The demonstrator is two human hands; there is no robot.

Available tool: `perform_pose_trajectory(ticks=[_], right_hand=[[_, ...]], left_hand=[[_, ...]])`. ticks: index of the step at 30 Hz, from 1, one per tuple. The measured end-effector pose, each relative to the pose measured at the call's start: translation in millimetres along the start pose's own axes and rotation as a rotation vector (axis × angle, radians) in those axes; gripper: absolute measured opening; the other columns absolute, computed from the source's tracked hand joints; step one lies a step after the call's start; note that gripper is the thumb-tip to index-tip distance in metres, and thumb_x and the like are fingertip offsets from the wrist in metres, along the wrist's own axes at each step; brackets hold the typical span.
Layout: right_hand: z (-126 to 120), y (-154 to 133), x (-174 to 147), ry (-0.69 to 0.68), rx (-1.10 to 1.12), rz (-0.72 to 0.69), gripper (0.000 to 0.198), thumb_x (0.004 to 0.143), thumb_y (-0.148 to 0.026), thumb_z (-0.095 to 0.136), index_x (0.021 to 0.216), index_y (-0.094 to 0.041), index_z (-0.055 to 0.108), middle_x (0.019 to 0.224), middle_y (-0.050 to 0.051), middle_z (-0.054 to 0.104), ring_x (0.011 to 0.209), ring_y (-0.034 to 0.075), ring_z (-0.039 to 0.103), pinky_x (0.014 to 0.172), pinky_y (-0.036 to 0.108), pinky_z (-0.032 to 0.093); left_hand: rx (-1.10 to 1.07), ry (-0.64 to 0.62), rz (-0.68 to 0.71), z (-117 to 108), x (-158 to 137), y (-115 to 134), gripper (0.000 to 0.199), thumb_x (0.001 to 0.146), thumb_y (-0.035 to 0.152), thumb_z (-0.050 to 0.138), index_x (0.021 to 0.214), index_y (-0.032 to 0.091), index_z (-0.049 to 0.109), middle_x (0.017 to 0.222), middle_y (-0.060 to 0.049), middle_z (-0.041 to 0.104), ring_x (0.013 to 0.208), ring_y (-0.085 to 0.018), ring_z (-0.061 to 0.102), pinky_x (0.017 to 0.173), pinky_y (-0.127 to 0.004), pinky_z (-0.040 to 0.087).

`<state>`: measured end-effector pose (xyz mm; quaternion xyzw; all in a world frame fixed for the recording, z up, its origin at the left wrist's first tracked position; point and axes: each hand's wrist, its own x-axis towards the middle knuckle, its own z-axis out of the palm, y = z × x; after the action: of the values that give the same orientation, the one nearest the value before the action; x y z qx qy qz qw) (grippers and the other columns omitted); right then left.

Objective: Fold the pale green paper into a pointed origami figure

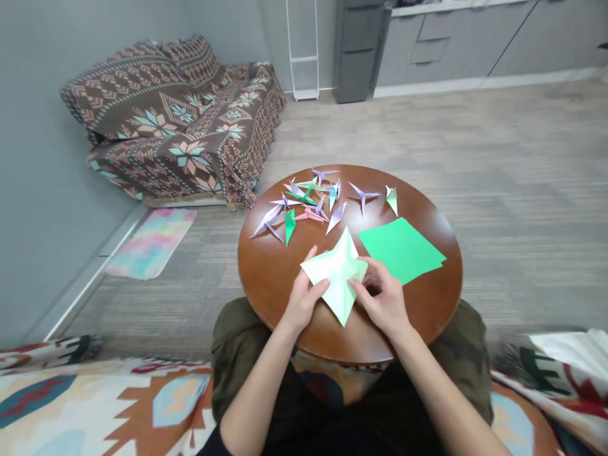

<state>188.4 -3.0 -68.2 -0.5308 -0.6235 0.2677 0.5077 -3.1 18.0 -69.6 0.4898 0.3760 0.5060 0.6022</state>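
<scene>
A pale green sheet of origami paper (pixel 338 272), creased into a four-pointed star shape, is held over the near part of the round wooden table. My left hand (pixel 306 292) grips its left side, thumb on top and fingers behind. At the right side, my right hand (pixel 380 292) pinches the paper between thumb and fingers. Just right of that hand lies a stack of bright green paper (pixel 403 248). Several folded paper cranes (pixel 310 195) in purple, green and pink lie beyond my hands, toward the far left of the table.
The brown round table (pixel 266 278) stands close against my knees. A purple crane (pixel 364 196) and a pale green folded piece (pixel 392 199) lie near its far edge. Beyond are a covered sofa (pixel 190 126), a pastel mat (pixel 151 242) and grey cabinets (pixel 456 44).
</scene>
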Motion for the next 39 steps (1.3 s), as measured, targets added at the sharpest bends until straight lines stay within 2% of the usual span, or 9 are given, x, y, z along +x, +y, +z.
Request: perform_pose_trajectory(ticks=[4, 8, 13, 17, 21, 27, 31, 34, 39], right_hand=[[6, -7, -5, 0.026, -0.032, -0.113, 0.039, 0.092, -0.027, 0.073, 0.130, -0.024, 0.061, 0.079, -0.001, 0.070, 0.056, 0.015, 0.064, 0.056, 0.029, 0.058], [9, -11, -6, -0.007, -0.063, -0.170, 0.040, 0.093, -0.026, 0.072, 0.131, -0.024, 0.061, 0.078, -0.001, 0.070, 0.057, 0.016, 0.065, 0.057, 0.029, 0.058], [7, -8, -1, -0.020, -0.023, -0.074, 0.037, 0.093, -0.028, 0.072, 0.128, -0.023, 0.061, 0.069, -0.004, 0.064, 0.055, 0.015, 0.063, 0.056, 0.028, 0.057], [6, -4, 0, -0.056, -0.016, -0.051, 0.034, 0.095, -0.032, 0.070, 0.127, -0.023, 0.061, 0.073, -0.003, 0.068, 0.057, 0.016, 0.065, 0.055, 0.028, 0.056], [7, -3, 0, -0.095, -0.034, -0.049, 0.037, 0.096, -0.034, 0.068, 0.131, -0.023, 0.062, 0.084, 0.001, 0.074, 0.063, 0.018, 0.068, 0.063, 0.032, 0.058], [13, -5, -8, -0.162, -0.174, -0.078, 0.058, 0.100, -0.036, 0.063, 0.152, -0.021, 0.043, 0.090, 0.004, 0.078, 0.072, 0.023, 0.076, 0.069, 0.035, 0.061], [15, -4, -11, -0.074, -0.149, -0.070, 0.032, 0.099, -0.034, 0.065, 0.126, -0.023, 0.051, 0.092, 0.005, 0.079, 0.075, 0.022, 0.077, 0.068, 0.033, 0.062], [13, -5, -9, -0.065, -0.167, -0.088, 0.016, 0.099, -0.034, 0.065, 0.109, -0.024, 0.057, 0.094, 0.005, 0.077, 0.074, 0.021, 0.075, 0.069, 0.033, 0.061], [11, -11, -6, 0.013, -0.187, -0.091, 0.027, 0.092, -0.040, 0.075, 0.107, -0.023, 0.060, 0.102, 0.008, 0.075, 0.079, 0.023, 0.074, 0.072, 0.036, 0.060]], left_hand=[[-0.043, 0.158, -0.112, 11, 1, 0, 0.073, 0.089, 0.027, 0.069, 0.157, 0.021, 0.044, 0.143, -0.013, 0.067, 0.129, -0.032, 0.065, 0.115, -0.047, 0.047], [-0.218, 0.218, -0.126, 21, 0, 8, 0.074, 0.081, 0.015, 0.062, 0.153, 0.022, 0.045, 0.142, -0.011, 0.066, 0.129, -0.030, 0.065, 0.114, -0.048, 0.048], [-0.292, -0.079, -0.104, 9, -4, 18, 0.082, 0.063, 0.009, 0.059, 0.143, 0.022, 0.051, 0.152, -0.009, 0.057, 0.135, -0.031, 0.058, 0.112, -0.043, 0.049], [0.059, -0.268, -0.100, -13, -5, 27, 0.070, 0.085, 0.023, 0.068, 0.152, 0.026, 0.045, 0.153, -0.010, 0.053, 0.132, -0.032, 0.058, 0.109, -0.042, 0.050], [0.343, -0.323, -0.056, -21, -2, 39, 0.077, 0.094, 0.037, 0.071, 0.160, 0.028, 0.033, 0.167, -0.010, 0.036, 0.151, -0.033, 0.040, 0.125, -0.043, 0.035], [0.404, -0.158, -0.010, 3, -1, 29, 0.057, 0.105, 0.039, 0.051, 0.158, 0.024, 0.034, 0.166, -0.010, 0.039, 0.154, -0.027, 0.038, 0.130, -0.041, 0.026], [0.349, 0.049, -0.022, 17, -1, 18, 0.046, 0.106, 0.036, 0.044, 0.150, 0.021, 0.046, 0.157, -0.012, 0.052, 0.147, -0.025, 0.049, 0.125, -0.042, 0.034], [0.436, 0.041, -0.022, 18, -2, 21, 0.044, 0.106, 0.033, 0.045, 0.147, 0.021, 0.052, 0.152, -0.011, 0.059, 0.140, -0.026, 0.056, 0.120, -0.041, 0.040], [0.639, 0.057, -0.026, 15, -5, 36, 0.046, 0.107, 0.036, 0.041, 0.150, 0.023, 0.051, 0.135, -0.010, 0.071, 0.120, -0.027, 0.069, 0.106, -0.040, 0.050]])
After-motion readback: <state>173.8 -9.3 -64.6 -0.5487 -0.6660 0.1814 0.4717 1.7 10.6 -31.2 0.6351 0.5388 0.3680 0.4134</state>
